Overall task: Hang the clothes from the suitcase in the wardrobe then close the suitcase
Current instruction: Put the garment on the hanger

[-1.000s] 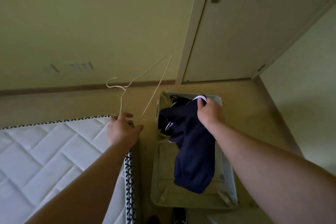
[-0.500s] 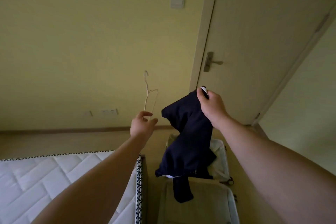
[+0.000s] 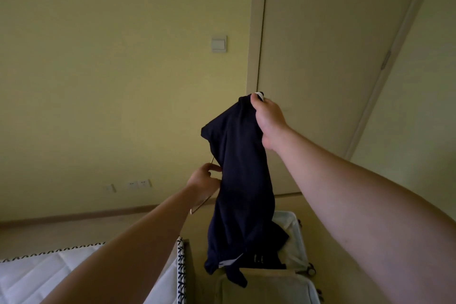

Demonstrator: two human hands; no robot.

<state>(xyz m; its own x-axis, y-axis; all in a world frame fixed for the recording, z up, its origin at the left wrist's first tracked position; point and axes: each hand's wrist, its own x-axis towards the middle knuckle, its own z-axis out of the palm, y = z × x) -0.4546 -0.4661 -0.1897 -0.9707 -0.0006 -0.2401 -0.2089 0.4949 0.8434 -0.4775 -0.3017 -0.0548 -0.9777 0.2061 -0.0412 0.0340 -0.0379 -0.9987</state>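
1. At the far left lies the bed (image 3: pixel 49 276), its white quilted mattress bare where I can see it, just beside the suitcase.
2. My left hand (image 3: pixel 203 184) is closed around a thin wire hanger (image 3: pixel 200 206); most of the hanger is hidden behind my hand and the cloth, with only a short piece showing above my fingers and another below my wrist.
3. The dark navy garment (image 3: pixel 240 180) hangs in the middle, touching my left hand along its edge. I cannot tell whether the hanger is already inside it.
4. My right hand (image 3: pixel 267 118) is clenched on the top of the garment, by a bit of white trim, holding it up high so it falls freely.
5. I judge the step in hand to be getting this garment onto the hanger. The next move calls for finding the opening and sliding the wire in, without letting the cloth slip off.
6. Below, the suitcase (image 3: pixel 296 237) lies open on the floor. The garment's lower end dangles over it, and at least one more dark piece of clothing (image 3: pixel 269 258) is inside.
7. The door (image 3: pixel 333 57) at right is shut; the wardrobe is not in view.
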